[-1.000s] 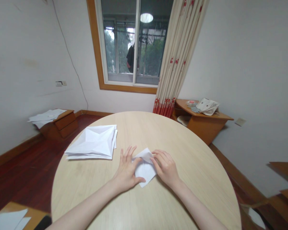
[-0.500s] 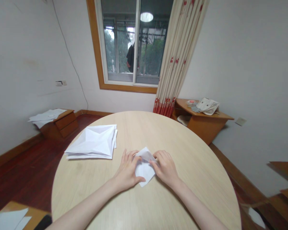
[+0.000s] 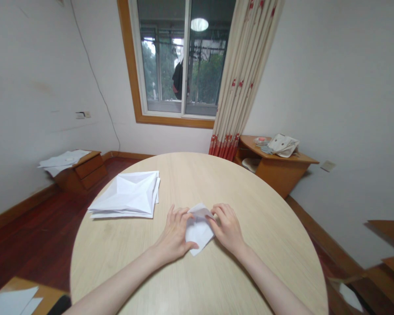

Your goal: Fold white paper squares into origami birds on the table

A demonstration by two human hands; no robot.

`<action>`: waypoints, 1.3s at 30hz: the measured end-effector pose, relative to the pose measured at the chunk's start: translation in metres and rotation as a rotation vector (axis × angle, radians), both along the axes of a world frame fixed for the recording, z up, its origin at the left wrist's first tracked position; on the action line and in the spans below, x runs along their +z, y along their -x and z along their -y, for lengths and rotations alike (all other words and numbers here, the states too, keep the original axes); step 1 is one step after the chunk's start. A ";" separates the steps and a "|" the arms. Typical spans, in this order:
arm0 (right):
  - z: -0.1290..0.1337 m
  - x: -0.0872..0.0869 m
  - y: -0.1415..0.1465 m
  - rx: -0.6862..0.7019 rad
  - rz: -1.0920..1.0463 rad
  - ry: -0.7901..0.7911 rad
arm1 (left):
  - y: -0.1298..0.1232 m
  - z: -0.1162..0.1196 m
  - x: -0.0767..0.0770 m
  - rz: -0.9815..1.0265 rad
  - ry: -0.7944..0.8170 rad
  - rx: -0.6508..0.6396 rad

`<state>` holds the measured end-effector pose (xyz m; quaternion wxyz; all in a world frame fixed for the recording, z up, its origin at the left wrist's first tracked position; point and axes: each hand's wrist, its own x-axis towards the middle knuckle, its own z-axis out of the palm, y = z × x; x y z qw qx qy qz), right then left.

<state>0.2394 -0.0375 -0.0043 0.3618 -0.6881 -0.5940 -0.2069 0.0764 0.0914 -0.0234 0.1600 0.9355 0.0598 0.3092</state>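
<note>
A small folded sheet of white paper lies on the round wooden table, between my two hands. My left hand grips its left side, thumb stretched along the lower edge and a finger curled over the upper part. On the other side, my right hand pinches the upper right edge between thumb and fingers. The paper's top flap is lifted a little from the layer below. To the left rests a stack of creased white paper.
A low drawer cabinet with papers on top stands beyond the table at the left. At the right back is a corner desk holding a cloth bag. More white sheets lie at the lower left.
My right hand has shifted slightly at the paper's upper right edge, and the top flap has changed shape, its tip sitting lower. My left hand stays almost in place.
</note>
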 end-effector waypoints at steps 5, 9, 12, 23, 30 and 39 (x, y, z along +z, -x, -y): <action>0.000 -0.001 0.000 0.013 -0.016 0.008 | 0.000 0.000 0.000 0.009 0.001 -0.002; 0.000 -0.003 -0.001 0.035 -0.050 0.006 | 0.000 0.000 -0.002 -0.001 0.009 -0.010; 0.000 -0.005 -0.003 0.060 -0.081 -0.038 | -0.001 -0.001 -0.003 -0.008 0.033 0.013; 0.001 -0.008 -0.007 0.092 -0.045 -0.033 | -0.001 -0.004 -0.003 -0.060 0.064 0.063; -0.003 -0.012 -0.003 0.056 -0.025 0.114 | -0.003 -0.006 -0.003 -0.130 0.040 0.079; -0.004 -0.012 0.006 -0.001 -0.088 0.334 | 0.000 -0.007 0.001 -0.238 -0.043 0.084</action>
